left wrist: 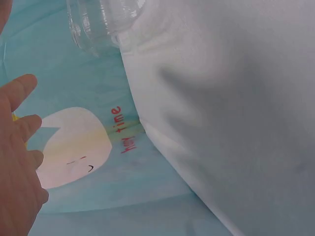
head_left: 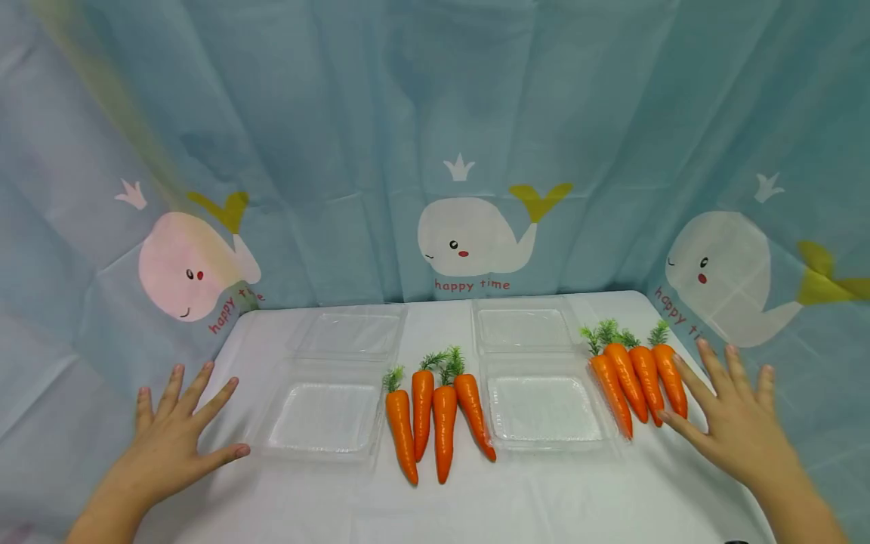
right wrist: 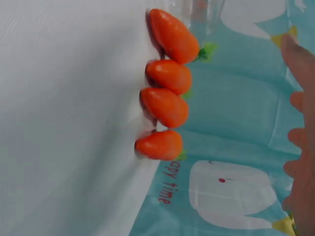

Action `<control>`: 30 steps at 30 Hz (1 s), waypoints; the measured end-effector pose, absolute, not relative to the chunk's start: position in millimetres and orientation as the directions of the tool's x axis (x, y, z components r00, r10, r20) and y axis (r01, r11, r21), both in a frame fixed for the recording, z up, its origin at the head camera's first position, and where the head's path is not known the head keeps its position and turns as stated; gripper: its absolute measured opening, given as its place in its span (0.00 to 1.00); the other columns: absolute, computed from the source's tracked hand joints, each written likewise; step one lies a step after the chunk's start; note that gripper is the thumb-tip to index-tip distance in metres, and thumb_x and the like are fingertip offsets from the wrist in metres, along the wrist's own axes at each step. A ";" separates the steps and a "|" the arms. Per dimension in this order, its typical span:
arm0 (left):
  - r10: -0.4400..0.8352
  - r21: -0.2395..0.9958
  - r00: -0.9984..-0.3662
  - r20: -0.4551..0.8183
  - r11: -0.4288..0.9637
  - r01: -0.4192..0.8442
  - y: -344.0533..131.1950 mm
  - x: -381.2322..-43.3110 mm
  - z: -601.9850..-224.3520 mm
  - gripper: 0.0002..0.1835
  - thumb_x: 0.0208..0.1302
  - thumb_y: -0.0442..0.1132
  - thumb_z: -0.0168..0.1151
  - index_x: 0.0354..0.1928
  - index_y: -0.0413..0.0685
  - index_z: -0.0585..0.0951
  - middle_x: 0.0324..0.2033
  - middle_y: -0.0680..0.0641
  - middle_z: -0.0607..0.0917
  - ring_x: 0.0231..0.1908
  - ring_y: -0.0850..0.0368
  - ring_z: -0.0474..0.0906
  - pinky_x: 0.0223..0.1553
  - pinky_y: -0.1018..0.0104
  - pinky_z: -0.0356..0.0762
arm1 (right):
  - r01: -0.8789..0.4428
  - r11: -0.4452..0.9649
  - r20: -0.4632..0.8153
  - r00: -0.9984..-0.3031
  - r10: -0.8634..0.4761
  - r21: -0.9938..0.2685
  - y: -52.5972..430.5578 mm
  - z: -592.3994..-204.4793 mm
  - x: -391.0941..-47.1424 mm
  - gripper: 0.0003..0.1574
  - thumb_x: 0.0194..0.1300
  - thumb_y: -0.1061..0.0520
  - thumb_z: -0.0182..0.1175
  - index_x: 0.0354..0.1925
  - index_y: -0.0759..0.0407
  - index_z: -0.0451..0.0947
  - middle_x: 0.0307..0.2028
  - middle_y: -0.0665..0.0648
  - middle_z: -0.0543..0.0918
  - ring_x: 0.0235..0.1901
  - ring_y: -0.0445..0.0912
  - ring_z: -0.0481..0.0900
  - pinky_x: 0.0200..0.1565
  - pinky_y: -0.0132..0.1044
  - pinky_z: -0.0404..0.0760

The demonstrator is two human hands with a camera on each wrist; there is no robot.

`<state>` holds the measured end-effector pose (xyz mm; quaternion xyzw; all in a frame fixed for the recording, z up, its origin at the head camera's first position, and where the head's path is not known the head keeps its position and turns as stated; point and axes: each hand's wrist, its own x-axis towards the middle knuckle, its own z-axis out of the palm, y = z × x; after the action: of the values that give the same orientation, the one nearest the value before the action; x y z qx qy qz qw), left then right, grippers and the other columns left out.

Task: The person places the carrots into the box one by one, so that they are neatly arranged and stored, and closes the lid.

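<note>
My left hand (head_left: pixel 173 446) is spread with straight fingers at the table's left side, holding nothing. Nearest to it is a clear plastic box (head_left: pixel 261 438) with its lid (head_left: pixel 350 332) folded back. At the right, my right hand (head_left: pixel 744 427) is also spread and holds nothing; its thumb tip appears close to a row of several orange carrots (head_left: pixel 642 374) with green tops. A second clear box (head_left: pixel 544 408), its lid (head_left: pixel 523 329) laid back, stands left of that row. Several more carrots (head_left: pixel 444 431) lie between the two boxes. In the right wrist view, the carrots (right wrist: pixel 170 76) point toward the camera.
A white cloth-covered table (head_left: pixel 435 514) carries everything. Blue curtains (head_left: pixel 326 249) with printed whales hang behind it and along both sides. A small dark object (head_left: pixel 736 542) shows at the bottom edge of the head view.
</note>
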<state>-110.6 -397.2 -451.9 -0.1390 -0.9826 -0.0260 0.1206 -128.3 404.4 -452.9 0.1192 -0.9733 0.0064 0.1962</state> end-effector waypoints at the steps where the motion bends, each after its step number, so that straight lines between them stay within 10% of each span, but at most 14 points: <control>1: 0.266 0.022 -0.932 0.245 0.960 0.280 -397.6 -110.8 -452.3 0.61 0.52 0.73 0.70 0.83 0.69 0.49 0.83 0.48 0.35 0.78 0.42 0.15 0.67 0.27 0.08 | -0.241 0.970 0.393 -0.889 -0.233 0.030 402.7 -452.5 -129.1 0.66 0.57 0.27 0.68 0.83 0.42 0.47 0.83 0.58 0.36 0.80 0.60 0.24 0.69 0.73 0.17; 30: 0.255 0.333 -0.921 0.295 0.876 0.349 -394.2 -117.2 -461.7 0.57 0.54 0.54 0.78 0.82 0.58 0.54 0.83 0.45 0.44 0.80 0.37 0.26 0.70 0.25 0.17 | -0.336 0.918 0.538 -0.824 -0.178 -0.209 344.7 -439.8 -150.2 0.56 0.59 0.43 0.73 0.78 0.53 0.61 0.76 0.68 0.61 0.74 0.68 0.56 0.76 0.69 0.44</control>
<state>-117.2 -394.2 -461.7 -0.1572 -0.9608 -0.1933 0.1216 -150.2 344.7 -439.8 0.1362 -0.9433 0.1490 0.2636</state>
